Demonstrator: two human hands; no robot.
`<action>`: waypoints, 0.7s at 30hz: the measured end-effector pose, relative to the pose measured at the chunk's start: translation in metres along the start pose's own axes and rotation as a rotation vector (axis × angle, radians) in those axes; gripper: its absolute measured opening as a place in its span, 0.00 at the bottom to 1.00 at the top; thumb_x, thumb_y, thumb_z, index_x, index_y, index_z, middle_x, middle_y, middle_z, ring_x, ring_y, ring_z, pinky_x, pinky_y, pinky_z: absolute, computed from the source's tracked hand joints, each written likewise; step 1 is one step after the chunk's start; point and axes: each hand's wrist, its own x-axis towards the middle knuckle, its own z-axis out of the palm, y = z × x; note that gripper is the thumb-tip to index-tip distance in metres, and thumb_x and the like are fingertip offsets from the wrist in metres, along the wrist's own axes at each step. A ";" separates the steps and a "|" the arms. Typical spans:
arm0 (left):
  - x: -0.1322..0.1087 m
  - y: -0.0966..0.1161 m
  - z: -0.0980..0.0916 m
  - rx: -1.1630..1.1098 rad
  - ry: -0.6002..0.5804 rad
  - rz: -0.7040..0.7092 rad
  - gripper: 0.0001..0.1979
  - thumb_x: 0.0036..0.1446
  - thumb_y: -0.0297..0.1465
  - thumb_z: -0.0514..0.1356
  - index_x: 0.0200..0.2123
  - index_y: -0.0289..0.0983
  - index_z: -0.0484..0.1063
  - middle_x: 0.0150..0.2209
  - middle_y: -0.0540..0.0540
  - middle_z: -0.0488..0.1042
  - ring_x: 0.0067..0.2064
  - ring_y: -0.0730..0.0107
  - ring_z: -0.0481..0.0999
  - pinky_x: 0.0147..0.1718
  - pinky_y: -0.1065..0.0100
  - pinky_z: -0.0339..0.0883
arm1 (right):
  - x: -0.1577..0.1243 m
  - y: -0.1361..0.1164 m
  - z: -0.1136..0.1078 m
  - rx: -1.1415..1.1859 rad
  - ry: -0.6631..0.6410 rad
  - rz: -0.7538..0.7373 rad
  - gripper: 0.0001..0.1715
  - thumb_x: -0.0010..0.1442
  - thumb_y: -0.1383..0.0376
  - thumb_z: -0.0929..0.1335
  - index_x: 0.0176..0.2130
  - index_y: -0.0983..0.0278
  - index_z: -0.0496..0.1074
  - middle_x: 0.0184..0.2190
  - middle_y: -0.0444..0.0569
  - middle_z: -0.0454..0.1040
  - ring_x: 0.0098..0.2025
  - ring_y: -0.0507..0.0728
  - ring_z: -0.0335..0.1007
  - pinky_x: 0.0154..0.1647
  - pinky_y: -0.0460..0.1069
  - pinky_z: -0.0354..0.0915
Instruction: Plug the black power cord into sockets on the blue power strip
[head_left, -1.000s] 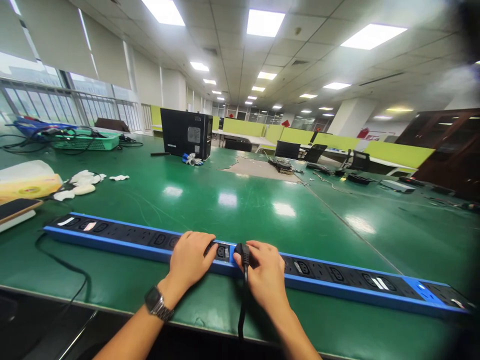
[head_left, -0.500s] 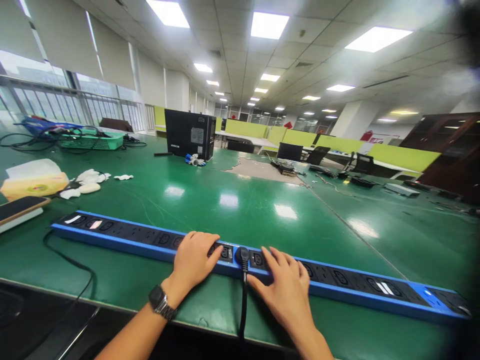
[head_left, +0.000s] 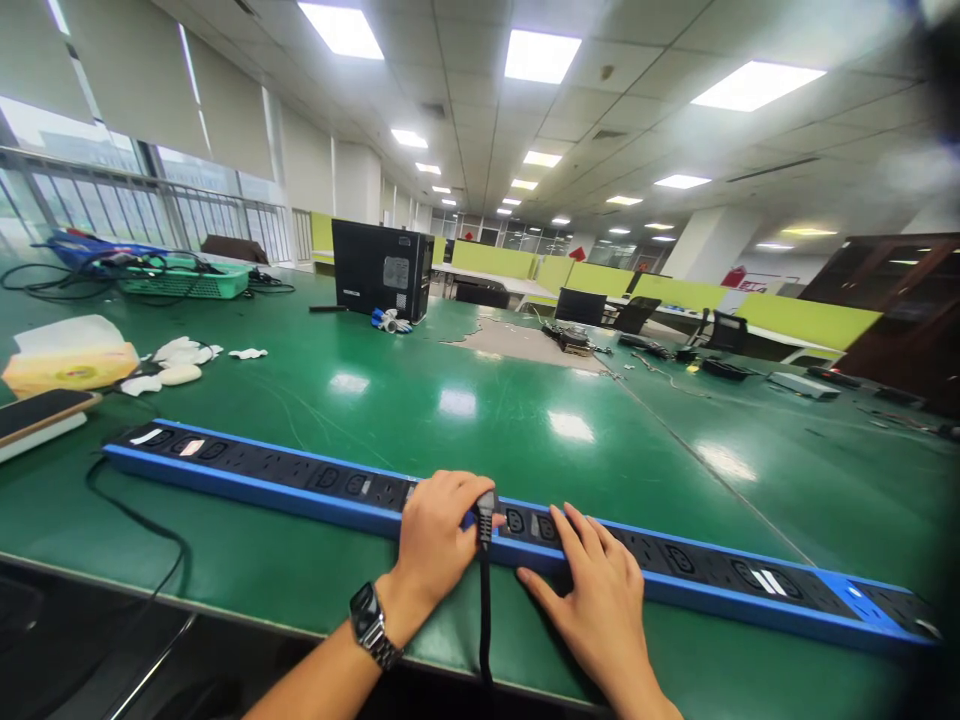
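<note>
A long blue-and-black power strip (head_left: pixel 277 490) lies across the front of the green table, lined with sockets. At its middle, a black plug (head_left: pixel 486 518) stands in the strip, its cord (head_left: pixel 485 610) hanging toward me over the table edge. My left hand (head_left: pixel 439 535), with a watch (head_left: pixel 371 622) on its wrist, is closed at the plug, thumb and fingers on either side of it. Part of the plug's base is hidden by that hand. To the right, my right hand (head_left: pixel 600 590) straddles the strip, fingertips on top and thumb along the near side.
A phone (head_left: pixel 45 415) and a tissue pack (head_left: pixel 71 365) lie at the left. Farther back are a green basket (head_left: pixel 184 280) of cables and a black computer case (head_left: pixel 379 270). Loose electronic parts (head_left: pixel 570 338) lie on the far right side of the table.
My left hand has moved right along the strip and closed around the plug. My right hand has slid a little to the right, away from the plug.
</note>
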 end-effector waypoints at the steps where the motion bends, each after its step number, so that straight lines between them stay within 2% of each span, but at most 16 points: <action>1: 0.003 -0.001 -0.007 -0.032 0.073 -0.008 0.14 0.56 0.35 0.66 0.46 0.43 0.73 0.43 0.46 0.79 0.45 0.59 0.77 0.45 0.59 0.70 | 0.000 0.000 0.000 -0.003 0.000 -0.001 0.40 0.54 0.44 0.66 0.60 0.59 0.63 0.60 0.52 0.66 0.59 0.68 0.59 0.58 0.64 0.53; 4: 0.007 -0.014 -0.037 -0.086 0.301 -0.149 0.22 0.55 0.41 0.66 0.51 0.42 0.69 0.43 0.45 0.80 0.44 0.59 0.79 0.46 0.59 0.71 | 0.000 0.000 -0.001 -0.008 -0.001 0.000 0.39 0.55 0.45 0.66 0.60 0.59 0.63 0.60 0.52 0.66 0.60 0.68 0.59 0.58 0.64 0.53; 7: 0.000 -0.037 -0.069 -0.043 0.412 -0.322 0.29 0.51 0.46 0.66 0.53 0.41 0.67 0.39 0.46 0.81 0.41 0.57 0.81 0.43 0.60 0.73 | 0.000 -0.002 -0.002 -0.006 0.002 0.000 0.38 0.56 0.45 0.66 0.60 0.60 0.63 0.60 0.53 0.66 0.59 0.68 0.59 0.58 0.64 0.53; 9: -0.010 -0.052 -0.081 -0.015 0.370 -0.356 0.30 0.50 0.48 0.66 0.52 0.41 0.67 0.38 0.45 0.82 0.41 0.56 0.82 0.43 0.60 0.74 | 0.001 -0.004 -0.002 -0.011 0.011 -0.001 0.38 0.56 0.46 0.66 0.60 0.61 0.63 0.60 0.53 0.67 0.59 0.68 0.59 0.58 0.63 0.53; 11: -0.019 -0.062 -0.085 -0.002 0.287 -0.344 0.28 0.51 0.49 0.65 0.51 0.40 0.68 0.37 0.46 0.82 0.40 0.57 0.82 0.43 0.61 0.74 | 0.001 -0.005 -0.002 -0.024 0.025 -0.002 0.38 0.56 0.47 0.66 0.60 0.61 0.64 0.59 0.54 0.67 0.59 0.67 0.58 0.58 0.63 0.53; 14: -0.027 -0.069 -0.081 0.042 0.193 -0.297 0.26 0.53 0.48 0.63 0.50 0.40 0.69 0.37 0.45 0.82 0.40 0.57 0.82 0.43 0.60 0.73 | 0.000 -0.005 -0.001 -0.047 0.036 -0.009 0.37 0.56 0.48 0.66 0.60 0.62 0.64 0.59 0.54 0.67 0.59 0.67 0.58 0.58 0.63 0.53; 21: -0.027 -0.076 -0.075 0.263 0.068 -0.198 0.20 0.54 0.44 0.64 0.47 0.40 0.73 0.41 0.43 0.80 0.43 0.54 0.79 0.45 0.54 0.69 | 0.000 -0.005 -0.001 -0.069 0.042 -0.024 0.37 0.57 0.47 0.65 0.60 0.62 0.63 0.59 0.54 0.67 0.59 0.66 0.58 0.58 0.63 0.52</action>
